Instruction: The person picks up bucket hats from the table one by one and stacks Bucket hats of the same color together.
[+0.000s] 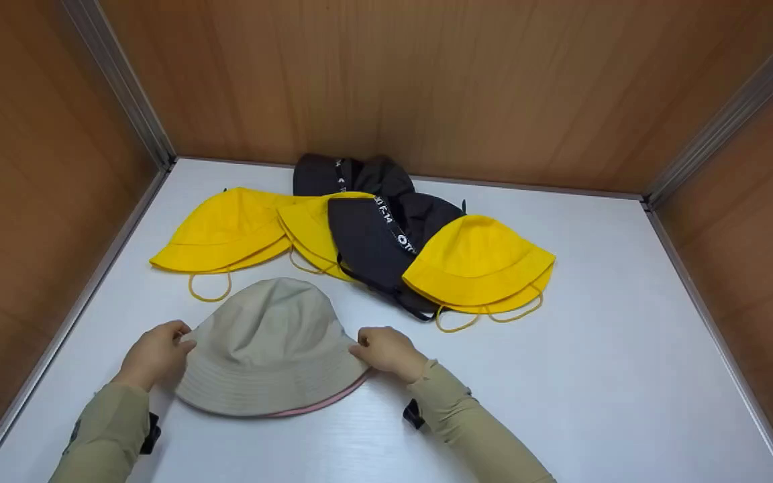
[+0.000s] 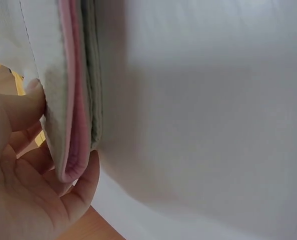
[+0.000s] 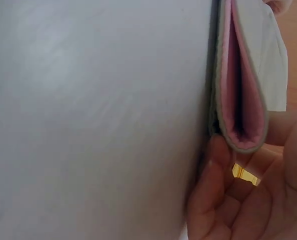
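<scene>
A beige bucket hat (image 1: pixel 279 349) lies flattened near the front of the table, a strip of pink lining showing under its brim. My left hand (image 1: pixel 155 355) pinches the left end of the brim, and my right hand (image 1: pixel 392 351) pinches the right end. In the left wrist view, the thumb (image 2: pixel 28 107) lies on top of the folded brim, with fingers underneath. A grey-green layer of fabric (image 2: pixel 94 75) sits against the pink-lined fold there. From the right wrist, the pink lining (image 3: pixel 253 115) shows inside the folded brim end, between thumb and fingers.
Behind the beige hat, yellow hats (image 1: pixel 225 231) with elastic cords and dark hats (image 1: pixel 366 235) with lettered bands overlap in a row. Another yellow hat (image 1: pixel 480 258) rests at the row's right end. Wooden panels (image 1: pixel 427 87) wall the white table (image 1: pixel 601 349) at back and sides.
</scene>
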`<state>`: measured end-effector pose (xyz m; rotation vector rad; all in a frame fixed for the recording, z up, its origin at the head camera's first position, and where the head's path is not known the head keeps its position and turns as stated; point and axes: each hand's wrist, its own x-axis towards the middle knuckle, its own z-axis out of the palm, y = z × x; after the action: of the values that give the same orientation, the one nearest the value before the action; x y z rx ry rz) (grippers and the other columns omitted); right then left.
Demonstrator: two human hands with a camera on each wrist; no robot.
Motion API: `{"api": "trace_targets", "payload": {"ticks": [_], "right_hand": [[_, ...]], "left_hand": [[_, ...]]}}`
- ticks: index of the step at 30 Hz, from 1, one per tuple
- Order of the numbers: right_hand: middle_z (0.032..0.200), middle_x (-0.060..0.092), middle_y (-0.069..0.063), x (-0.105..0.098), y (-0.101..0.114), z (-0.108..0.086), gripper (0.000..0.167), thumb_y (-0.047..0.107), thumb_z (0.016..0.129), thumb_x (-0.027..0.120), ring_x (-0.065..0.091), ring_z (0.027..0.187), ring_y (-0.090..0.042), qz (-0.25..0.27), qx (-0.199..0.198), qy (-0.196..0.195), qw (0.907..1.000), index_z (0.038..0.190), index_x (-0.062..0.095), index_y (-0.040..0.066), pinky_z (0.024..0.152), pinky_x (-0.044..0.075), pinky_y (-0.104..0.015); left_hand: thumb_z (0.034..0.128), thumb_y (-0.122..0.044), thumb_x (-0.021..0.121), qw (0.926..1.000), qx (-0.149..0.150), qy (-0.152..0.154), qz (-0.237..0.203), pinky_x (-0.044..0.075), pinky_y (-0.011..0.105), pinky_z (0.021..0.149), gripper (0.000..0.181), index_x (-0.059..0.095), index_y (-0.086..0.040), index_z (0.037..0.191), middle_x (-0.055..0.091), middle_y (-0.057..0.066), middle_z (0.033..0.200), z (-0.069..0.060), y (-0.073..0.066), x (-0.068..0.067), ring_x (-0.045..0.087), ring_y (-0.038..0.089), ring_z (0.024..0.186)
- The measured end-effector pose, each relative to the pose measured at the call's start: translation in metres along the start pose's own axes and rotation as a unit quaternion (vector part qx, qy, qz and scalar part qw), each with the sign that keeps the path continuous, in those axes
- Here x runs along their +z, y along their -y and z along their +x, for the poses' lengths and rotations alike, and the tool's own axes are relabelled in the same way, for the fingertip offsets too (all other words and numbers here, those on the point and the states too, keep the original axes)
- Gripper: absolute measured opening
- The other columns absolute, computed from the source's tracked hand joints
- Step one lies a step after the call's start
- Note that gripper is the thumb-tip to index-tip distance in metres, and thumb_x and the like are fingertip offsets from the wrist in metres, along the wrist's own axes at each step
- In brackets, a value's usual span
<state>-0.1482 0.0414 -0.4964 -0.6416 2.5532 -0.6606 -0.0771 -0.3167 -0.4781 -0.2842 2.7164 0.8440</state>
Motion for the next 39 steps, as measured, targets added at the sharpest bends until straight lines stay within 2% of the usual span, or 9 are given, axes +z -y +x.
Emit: {"api": "trace_targets", "payload": {"ticks": [5,9,15,18,23,27,30,35,39], "right_hand": [[0.069,0.050,0.004,-0.004,-0.005,-0.001,0.022,0.027,0.093,0.056,0.044,0.063,-0.010,0.043,-0.006,0.018,0.9989,0.083,0.062,0.008,0.058,0.037,-0.024],[0.074,0.056,0.002,-0.008,-0.012,-0.006,0.022,0.027,0.093,0.056,0.048,0.066,-0.010,0.083,-0.001,0.026,0.9962,0.089,0.065,0.007,0.062,0.041,-0.024],[0.066,0.055,0.001,-0.017,-0.028,-0.014,0.017,0.022,0.093,0.058,0.047,0.058,-0.010,0.121,0.025,0.002,0.9923,0.091,0.063,0.006,0.055,0.039,-0.022],[0.065,0.055,0.001,-0.020,-0.039,-0.018,0.015,0.019,0.093,0.057,0.046,0.057,-0.010,0.136,0.031,-0.005,0.9902,0.090,0.062,0.005,0.054,0.038,-0.022],[0.067,0.058,-0.001,-0.028,-0.054,-0.028,0.015,0.018,0.093,0.058,0.050,0.060,-0.011,0.171,0.051,-0.009,0.9839,0.089,0.063,0.005,0.056,0.040,-0.022],[0.070,0.059,-0.002,-0.031,-0.064,-0.036,0.017,0.021,0.094,0.057,0.052,0.062,-0.013,0.210,0.072,-0.008,0.9749,0.089,0.062,0.005,0.057,0.042,-0.023],[0.072,0.060,-0.003,-0.034,-0.074,-0.043,0.019,0.023,0.094,0.057,0.054,0.064,-0.014,0.234,0.090,-0.009,0.9680,0.091,0.062,0.005,0.059,0.043,-0.024],[0.075,0.062,-0.004,-0.040,-0.095,-0.062,0.023,0.026,0.095,0.056,0.056,0.065,-0.015,0.251,0.103,-0.024,0.9623,0.094,0.061,0.004,0.060,0.046,-0.027],[0.074,0.062,-0.004,-0.045,-0.113,-0.077,0.026,0.027,0.096,0.054,0.056,0.063,-0.014,0.265,0.095,-0.009,0.9595,0.096,0.060,0.002,0.058,0.047,-0.027]], "left_hand": [[0.0951,-0.015,0.053,1.0000,0.001,0.000,-0.007,0.047,0.047,0.073,0.029,0.053,0.010,0.111,0.059,0.030,0.104,-0.001,0.001,-0.002,0.056,0.034,0.086],[0.0966,-0.017,0.050,0.9999,-0.004,0.000,-0.012,0.047,0.052,0.079,0.033,0.051,0.011,0.115,0.054,0.035,0.114,-0.003,0.000,-0.004,0.055,0.044,0.098],[0.0994,-0.026,0.041,0.9998,-0.012,0.000,-0.017,0.043,0.059,0.089,0.049,0.039,0.013,0.129,0.045,0.042,0.125,-0.004,-0.005,-0.006,0.047,0.054,0.112],[0.0986,-0.026,0.042,0.9994,-0.009,-0.026,-0.022,0.041,0.061,0.089,0.054,0.033,0.014,0.134,0.042,0.043,0.126,-0.004,-0.011,-0.004,0.045,0.054,0.113],[0.0963,-0.020,0.047,0.9949,0.024,-0.092,-0.033,0.038,0.064,0.091,0.053,0.032,0.014,0.135,0.036,0.043,0.126,-0.006,-0.030,0.004,0.042,0.055,0.112],[0.0970,-0.018,0.046,0.9917,0.042,-0.103,-0.064,0.034,0.063,0.098,0.051,0.032,0.011,0.136,0.031,0.040,0.131,-0.010,-0.047,0.013,0.037,0.053,0.120],[0.0972,-0.017,0.046,0.9885,0.057,-0.111,-0.085,0.031,0.060,0.103,0.045,0.037,0.009,0.134,0.032,0.034,0.133,-0.011,-0.063,0.021,0.035,0.048,0.125],[0.0947,-0.013,0.051,0.9795,0.089,-0.147,-0.106,0.034,0.053,0.102,0.036,0.047,0.007,0.125,0.042,0.027,0.124,-0.010,-0.094,0.044,0.043,0.041,0.118],[0.0931,-0.012,0.055,0.9717,0.099,-0.170,-0.130,0.040,0.050,0.095,0.032,0.052,0.006,0.119,0.045,0.026,0.120,-0.012,-0.117,0.064,0.048,0.038,0.110]]}}
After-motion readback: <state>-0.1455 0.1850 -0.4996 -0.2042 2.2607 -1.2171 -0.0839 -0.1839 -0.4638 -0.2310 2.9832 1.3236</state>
